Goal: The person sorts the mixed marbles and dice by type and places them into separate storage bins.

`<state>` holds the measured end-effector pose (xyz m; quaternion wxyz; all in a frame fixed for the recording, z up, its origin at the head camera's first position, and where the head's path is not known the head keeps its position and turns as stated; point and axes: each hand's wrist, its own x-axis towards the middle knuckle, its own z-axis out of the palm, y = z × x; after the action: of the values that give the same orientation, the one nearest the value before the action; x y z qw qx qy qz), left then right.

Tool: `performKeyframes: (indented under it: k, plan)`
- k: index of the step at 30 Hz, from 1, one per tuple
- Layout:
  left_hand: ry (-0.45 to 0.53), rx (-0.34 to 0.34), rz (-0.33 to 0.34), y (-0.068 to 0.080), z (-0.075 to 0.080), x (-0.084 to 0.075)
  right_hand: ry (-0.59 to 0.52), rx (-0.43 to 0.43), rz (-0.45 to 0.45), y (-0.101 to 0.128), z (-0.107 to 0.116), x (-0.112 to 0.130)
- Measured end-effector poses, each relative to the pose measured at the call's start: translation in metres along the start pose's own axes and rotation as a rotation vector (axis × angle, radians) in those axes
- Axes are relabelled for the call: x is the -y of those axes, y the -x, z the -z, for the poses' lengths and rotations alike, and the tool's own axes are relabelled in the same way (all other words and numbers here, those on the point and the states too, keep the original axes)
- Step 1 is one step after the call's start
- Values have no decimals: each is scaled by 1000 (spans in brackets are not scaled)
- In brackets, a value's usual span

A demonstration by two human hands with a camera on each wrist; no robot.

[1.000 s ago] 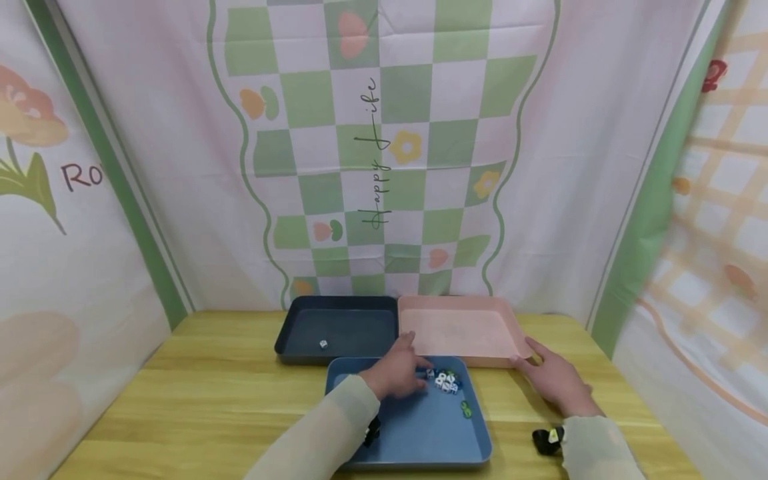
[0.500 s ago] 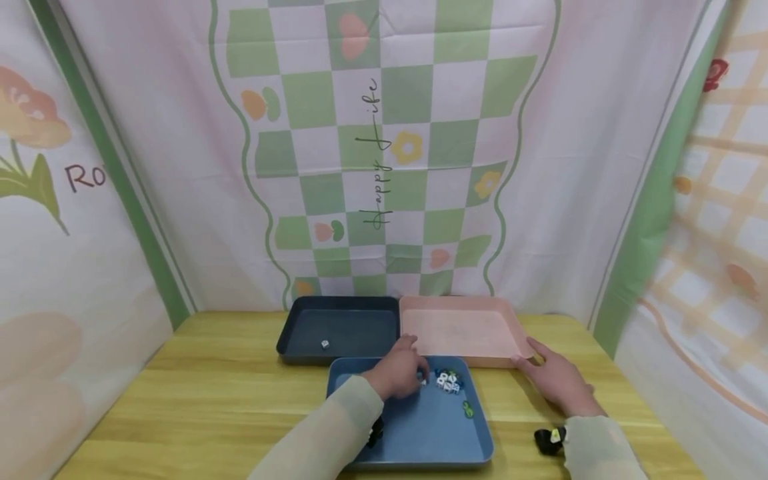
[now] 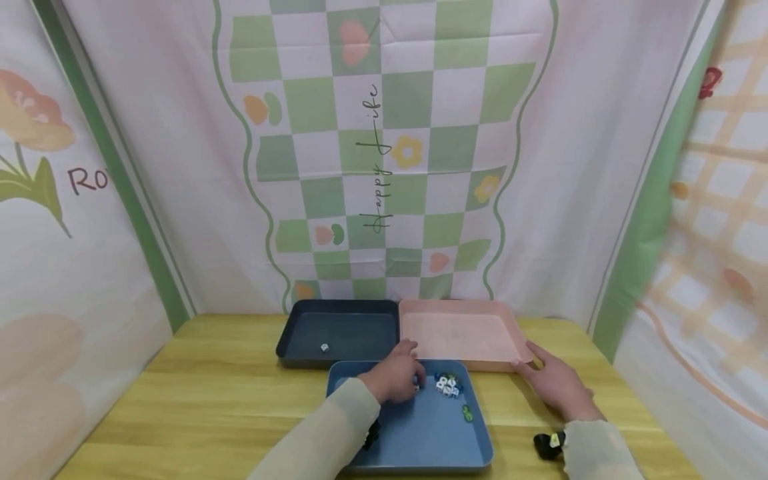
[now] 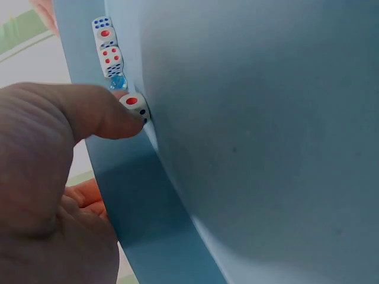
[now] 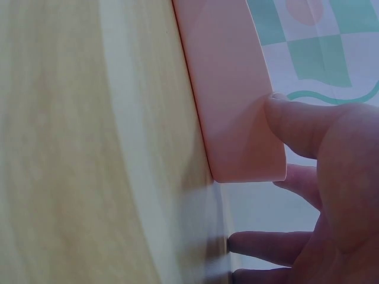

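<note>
In the head view my left hand reaches into the blue tray, fingers bent down near its far side. The left wrist view has its thumb against a white die with red and blue pips, pinching it near the tray wall; the opposing fingertip is mostly hidden. A cluster of white dice with small blue and green pieces lies right of this hand. My right hand holds the near right corner of the pink tray, thumb on the front wall and a finger round the side.
A dark navy tray stands at the back left, with one white die in it. A green piece lies by the blue tray's right wall. A small black object is beside the right sleeve. A patterned curtain hangs behind the table.
My left hand's extended fingers have curled in and drawn slightly left, away from the cluster, with a die now in their pinch. The right hand stays at the pink tray's corner.
</note>
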<state>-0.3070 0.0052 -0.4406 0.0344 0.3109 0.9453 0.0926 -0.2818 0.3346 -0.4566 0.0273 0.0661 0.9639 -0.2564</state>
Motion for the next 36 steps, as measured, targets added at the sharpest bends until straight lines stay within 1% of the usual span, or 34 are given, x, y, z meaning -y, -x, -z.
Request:
performKeyframes:
  k: [9,11,16,18,23,24,27,31,34,36]
  plan:
    - [-13,-10,27,-3,-5,2,2,2,-8,-1,-1,1]
    - [-6,-13,22,-3,-5,2,1,4,-11,-1,-1,0]
    - [89,-40,23,-4,-2,4,0,0,-9,-2,-1,0]
    - [135,-44,40,-5,-1,5,-2,-1,-6,-3,-1,-1]
    - [220,-28,75,-2,3,5,-3,-2,-11,-3,0,0]
    - [235,-29,74,-1,4,6,-1,-3,-13,-3,0,0]
    - [275,-39,55,0,9,12,-2,-1,-8,-1,1,0]
    - [297,-66,4,0,21,27,-4,0,-8,0,0,0]
    - [307,-90,5,2,32,42,-3,-5,-8,1,0,0]
    - [319,-103,25,5,41,51,-5,-6,-10,1,0,0]
